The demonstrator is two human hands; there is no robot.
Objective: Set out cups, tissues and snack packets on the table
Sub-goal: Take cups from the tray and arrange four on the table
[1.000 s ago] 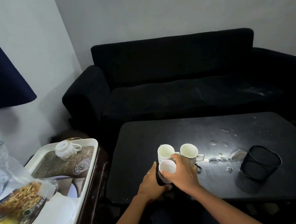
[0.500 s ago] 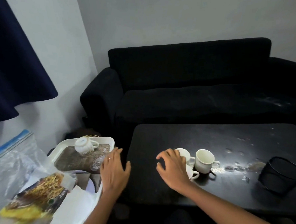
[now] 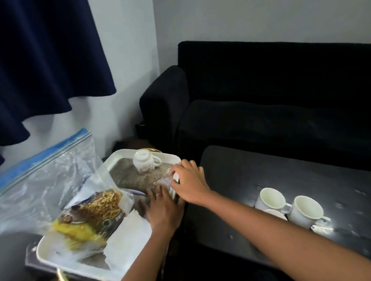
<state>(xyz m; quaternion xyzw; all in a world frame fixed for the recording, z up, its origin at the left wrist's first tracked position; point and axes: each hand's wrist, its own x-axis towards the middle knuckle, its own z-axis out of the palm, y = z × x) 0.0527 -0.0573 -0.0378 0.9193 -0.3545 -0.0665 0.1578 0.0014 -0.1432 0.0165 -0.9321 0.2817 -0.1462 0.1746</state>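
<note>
Matte black counter [image 3: 275, 178], speckled with pale spots, stands before a black fabric sofa [image 3: 269, 97] against a grey wall; a navy curtain [image 3: 33, 55] hangs at left. Three glossy white cups [image 3: 272, 199] sit clustered on the counter's right part. Beside the counter I see a white tray [image 3: 122, 156] with a brown woven liner, holding an upturned cup [image 3: 145, 160], white tissues [image 3: 129, 234], and a snack packet [image 3: 95, 213] inside a crinkled clear zip bag [image 3: 36, 179]. My right hand [image 3: 188, 179] curls over the tray's right rim, gripping it. My left hand [image 3: 163, 208] lies flat, fingers straight, on the tray.
</note>
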